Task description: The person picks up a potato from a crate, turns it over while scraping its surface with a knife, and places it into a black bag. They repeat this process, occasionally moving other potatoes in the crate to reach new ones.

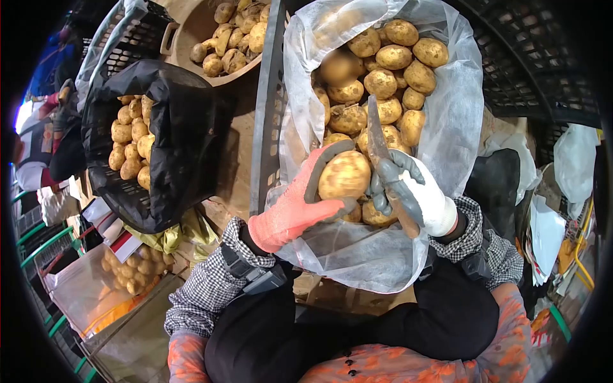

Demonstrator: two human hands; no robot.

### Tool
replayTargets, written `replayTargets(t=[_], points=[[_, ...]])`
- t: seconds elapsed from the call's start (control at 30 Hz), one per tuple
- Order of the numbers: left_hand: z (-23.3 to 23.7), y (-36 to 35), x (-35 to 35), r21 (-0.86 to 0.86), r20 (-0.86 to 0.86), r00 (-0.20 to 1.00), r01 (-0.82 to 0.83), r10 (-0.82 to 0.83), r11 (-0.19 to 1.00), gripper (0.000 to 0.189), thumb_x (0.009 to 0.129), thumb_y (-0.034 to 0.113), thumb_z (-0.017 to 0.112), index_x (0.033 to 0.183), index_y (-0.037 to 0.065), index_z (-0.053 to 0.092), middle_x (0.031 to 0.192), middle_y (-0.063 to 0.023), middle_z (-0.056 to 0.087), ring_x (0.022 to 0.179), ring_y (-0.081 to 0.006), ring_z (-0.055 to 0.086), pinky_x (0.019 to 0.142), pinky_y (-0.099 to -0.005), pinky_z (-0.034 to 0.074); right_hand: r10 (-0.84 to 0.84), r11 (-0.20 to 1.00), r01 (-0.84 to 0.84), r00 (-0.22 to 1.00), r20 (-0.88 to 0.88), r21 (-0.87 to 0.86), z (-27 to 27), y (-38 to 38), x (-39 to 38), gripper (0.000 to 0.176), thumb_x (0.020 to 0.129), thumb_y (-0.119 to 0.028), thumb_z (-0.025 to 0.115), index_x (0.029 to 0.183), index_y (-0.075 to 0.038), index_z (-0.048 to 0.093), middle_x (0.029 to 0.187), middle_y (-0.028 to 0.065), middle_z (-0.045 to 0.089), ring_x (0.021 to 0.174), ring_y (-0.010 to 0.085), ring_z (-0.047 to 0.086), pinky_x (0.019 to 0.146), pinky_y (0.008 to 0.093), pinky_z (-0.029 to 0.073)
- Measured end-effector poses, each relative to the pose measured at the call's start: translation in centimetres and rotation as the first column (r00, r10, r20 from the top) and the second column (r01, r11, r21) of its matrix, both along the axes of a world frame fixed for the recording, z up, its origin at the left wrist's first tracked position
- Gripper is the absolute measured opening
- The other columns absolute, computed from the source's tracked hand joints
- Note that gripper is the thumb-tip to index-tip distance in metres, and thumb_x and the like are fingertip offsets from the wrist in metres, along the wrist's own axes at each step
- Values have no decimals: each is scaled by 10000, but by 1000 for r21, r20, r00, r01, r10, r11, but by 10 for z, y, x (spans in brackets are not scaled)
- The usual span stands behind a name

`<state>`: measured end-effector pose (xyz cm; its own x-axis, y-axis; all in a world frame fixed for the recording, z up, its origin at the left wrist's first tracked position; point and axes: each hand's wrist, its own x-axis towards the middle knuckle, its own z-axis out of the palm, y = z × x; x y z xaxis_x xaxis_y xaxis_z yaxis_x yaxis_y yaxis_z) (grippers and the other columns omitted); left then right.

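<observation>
A large yellow potato [345, 175] lies in my left hand [300, 201], which wears a pink and grey glove, its fingers and thumb round the potato's left side. My right hand [415, 191], in a white and grey glove, is closed round a knife [377, 131] with a worn, brownish blade that points up and away from me. Both hands are over a crate lined with a whitish translucent sheet [450, 127]. Many potatoes [381, 83] with soil marks fill the crate below and beyond my hands.
At the left stands a black-lined crate [172, 140] of potatoes. Behind it is a round tub [185, 48] with soil-covered potatoes. A bag of potatoes [137, 271] sits lower left. Another person [60, 140] is at the far left. Black crates [517, 57] stand upper right.
</observation>
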<state>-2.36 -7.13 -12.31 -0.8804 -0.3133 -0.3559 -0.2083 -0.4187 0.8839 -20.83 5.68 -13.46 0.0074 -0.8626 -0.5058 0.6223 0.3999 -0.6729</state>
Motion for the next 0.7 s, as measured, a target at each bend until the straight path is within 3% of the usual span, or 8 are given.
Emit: replayTargets(t=[0.03,0.3,0.37,0.4,0.47,0.57,0.63,0.7], points=[[6,2,-2,197,51,996,-81,72,977,734,749,-33,624,1406,42,307,1335,-69,407,1247,-160,394,1043,-303,321,15,1000,-15,1000,22,-20,5,-3,-2,334,930,-374,559,997,-46,555,820,-10,586,624,59,519,551,203,433],[6,2,2,187,117,991,-79,57,979,755,773,2,631,1432,57,267,1357,-45,403,1235,-136,408,1022,-277,337,229,973,-222,962,-149,58,-1,0,-5,313,933,-338,536,987,-32,572,811,52,609,642,101,562,561,239,434],[7,1,2,241,143,988,-95,61,966,783,780,37,644,1448,61,236,1374,-38,393,1241,-140,408,1011,-274,342,155,876,-413,729,-667,-247,-8,1,-3,313,909,-268,516,1033,16,557,809,118,602,657,178,590,617,300,469],[5,1,2,141,151,988,-38,16,989,785,780,43,643,1450,68,235,1369,-34,393,1233,-137,411,1001,-273,350,385,861,-507,684,-620,-25,2,0,-3,374,851,-224,529,1106,50,527,828,167,596,710,272,608,685,350,479],[5,2,2,39,166,986,20,-26,999,787,781,48,642,1452,76,234,1364,-30,394,1225,-133,415,990,-273,358,381,880,-475,725,-574,-16,14,-3,-7,391,849,-215,525,1135,52,523,861,177,608,743,294,613,701,355,480],[4,2,1,247,180,982,-109,65,963,782,775,55,638,1451,87,247,1374,-22,388,1255,-140,387,1018,-284,336,290,956,-285,893,-345,67,5,1,-4,393,855,-195,521,1162,50,525,901,194,624,800,328,618,725,370,480],[-6,2,6,67,180,984,-26,13,997,785,776,38,622,1456,90,233,1384,-28,381,1284,-149,362,1041,-291,311,377,879,-477,700,-606,-4,3,1,-8,314,895,-174,490,1121,40,531,849,135,611,728,224,606,668,321,483],[-1,4,2,11,128,991,-45,43,999,799,759,32,641,1447,63,235,1393,-58,364,1291,-155,344,1053,-294,301,373,905,-425,794,-481,0,5,1,-6,328,902,-189,502,1140,36,527,831,102,599,724,174,579,648,285,471]])
